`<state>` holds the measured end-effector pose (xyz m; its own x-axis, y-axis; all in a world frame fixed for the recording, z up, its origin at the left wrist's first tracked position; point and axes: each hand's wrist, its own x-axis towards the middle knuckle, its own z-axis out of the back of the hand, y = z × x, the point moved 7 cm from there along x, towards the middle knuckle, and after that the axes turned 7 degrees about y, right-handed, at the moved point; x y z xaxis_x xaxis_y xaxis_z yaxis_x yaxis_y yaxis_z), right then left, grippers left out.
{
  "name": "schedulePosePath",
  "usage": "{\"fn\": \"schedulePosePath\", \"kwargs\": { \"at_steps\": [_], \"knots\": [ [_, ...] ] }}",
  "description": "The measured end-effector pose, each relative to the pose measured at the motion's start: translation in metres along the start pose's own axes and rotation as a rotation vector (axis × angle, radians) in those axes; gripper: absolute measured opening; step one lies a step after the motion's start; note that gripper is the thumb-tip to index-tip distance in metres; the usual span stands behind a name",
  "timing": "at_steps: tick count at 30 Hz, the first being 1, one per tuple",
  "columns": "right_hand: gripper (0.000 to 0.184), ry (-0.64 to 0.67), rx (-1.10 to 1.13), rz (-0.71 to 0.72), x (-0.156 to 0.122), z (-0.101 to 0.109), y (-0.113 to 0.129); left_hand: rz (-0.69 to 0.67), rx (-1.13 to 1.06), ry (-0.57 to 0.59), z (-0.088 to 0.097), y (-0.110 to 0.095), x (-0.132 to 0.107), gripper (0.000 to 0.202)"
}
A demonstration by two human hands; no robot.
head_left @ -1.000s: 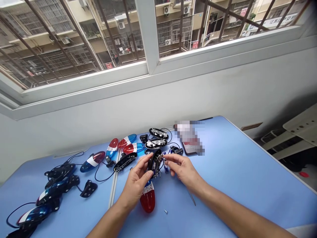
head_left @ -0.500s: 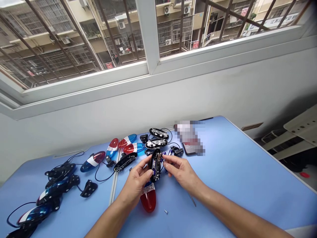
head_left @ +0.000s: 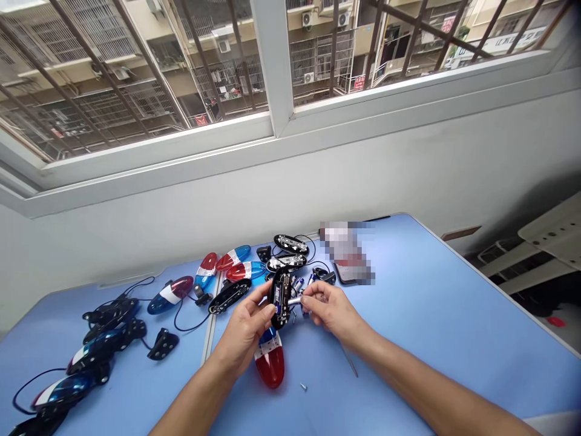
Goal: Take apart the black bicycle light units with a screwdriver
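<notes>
My left hand point(head_left: 249, 324) grips a black oval lamp base point(head_left: 285, 287) by its left side, tilted up with its inner side toward me. A blue battery point(head_left: 278, 298) lies in one slot of it. Between the fingertips of my right hand point(head_left: 334, 310) is another battery point(head_left: 294, 301), silvery at the visible end, its tip at the right edge of the base. Below the base rests a red, white and blue lamp cover point(head_left: 271, 366). A small screw point(head_left: 304, 386) lies close by. Behind my right hand are loose blue batteries point(head_left: 298, 284), partly hidden.
Opened black bases point(head_left: 287, 263) with cords and several coloured covers point(head_left: 233, 257) lie toward the wall. Assembled lamps point(head_left: 68, 392) with cords crowd the left. A phone point(head_left: 348, 275), partly blurred, sits at the back right. A thin metal rod point(head_left: 351, 363) lies under my right forearm.
My right hand has drawn back slightly to the right, and the battery in its fingers now shows. The base in my left hand has shifted a little left and turned.
</notes>
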<state>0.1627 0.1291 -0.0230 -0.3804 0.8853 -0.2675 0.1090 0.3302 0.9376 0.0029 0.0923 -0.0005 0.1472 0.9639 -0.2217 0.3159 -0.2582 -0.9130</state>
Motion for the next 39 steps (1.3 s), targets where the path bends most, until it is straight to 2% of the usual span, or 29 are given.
{"fn": "schedulePosePath", "kwargs": {
  "at_steps": [5, 8, 12, 21, 25, 29, 31, 34, 39],
  "knots": [
    [0.028, -0.100, 0.021, -0.038, 0.004, 0.014, -0.002, -0.062, -0.067, -0.055, 0.014, -0.018, 0.002, 0.056],
    [0.039, -0.100, 0.022, -0.051, 0.003, 0.013, -0.002, -0.040, -0.095, -0.069, 0.019, -0.021, 0.002, 0.053],
    [0.055, -0.071, 0.024, -0.040, -0.002, 0.008, 0.002, 0.041, -0.086, -0.019, 0.016, -0.015, 0.003, 0.048],
    [0.067, 0.128, -0.005, 0.093, -0.006, -0.005, 0.010, 0.125, 0.098, 0.094, 0.005, -0.011, 0.000, 0.058],
    [0.060, 0.198, -0.008, 0.072, -0.007, -0.013, 0.005, 0.100, 0.072, 0.053, 0.008, -0.013, 0.001, 0.063],
    [0.051, 0.172, -0.004, 0.028, -0.010, -0.017, 0.001, -0.074, -0.028, 0.027, 0.009, -0.022, 0.004, 0.045],
    [0.047, 0.197, -0.010, 0.010, -0.013, -0.023, -0.003, -0.129, -0.015, 0.027, 0.008, -0.020, 0.004, 0.044],
    [0.037, 0.258, -0.038, 0.007, -0.019, -0.036, -0.007, -0.117, 0.021, 0.015, 0.003, -0.009, 0.003, 0.052],
    [0.023, 0.264, -0.136, 0.026, -0.028, -0.042, -0.006, -0.055, -0.079, 0.084, -0.011, 0.000, 0.000, 0.044]
  ]
}}
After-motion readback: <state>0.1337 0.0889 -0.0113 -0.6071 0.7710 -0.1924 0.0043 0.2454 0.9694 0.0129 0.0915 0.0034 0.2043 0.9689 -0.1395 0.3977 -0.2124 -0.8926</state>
